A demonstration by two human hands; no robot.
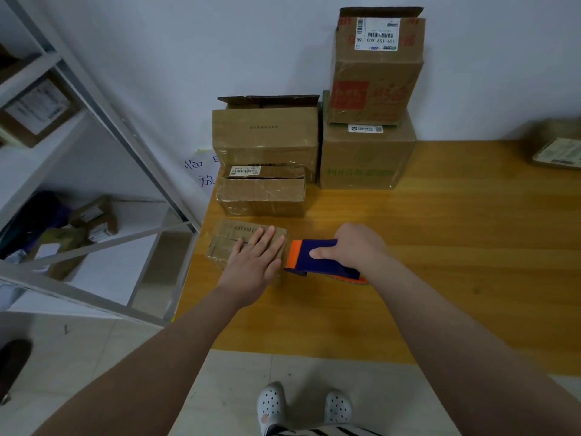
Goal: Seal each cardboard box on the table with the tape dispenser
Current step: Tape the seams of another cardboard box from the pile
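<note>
The left hand (256, 262) lies flat, fingers straight, on the small flat cardboard box (232, 242) near the worktop's (440, 247) left edge. The right hand (353, 247) grips the blue-and-orange tape dispenser (317, 258), its orange end at the box's right side. Behind stand a taped box (261, 196), an open-flapped carton (265, 133) and two stacked cartons (371, 99).

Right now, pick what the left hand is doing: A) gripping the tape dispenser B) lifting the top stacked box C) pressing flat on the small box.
C: the left hand lies flat, fingers straight, on the small box; the right hand holds the tape dispenser.
</note>
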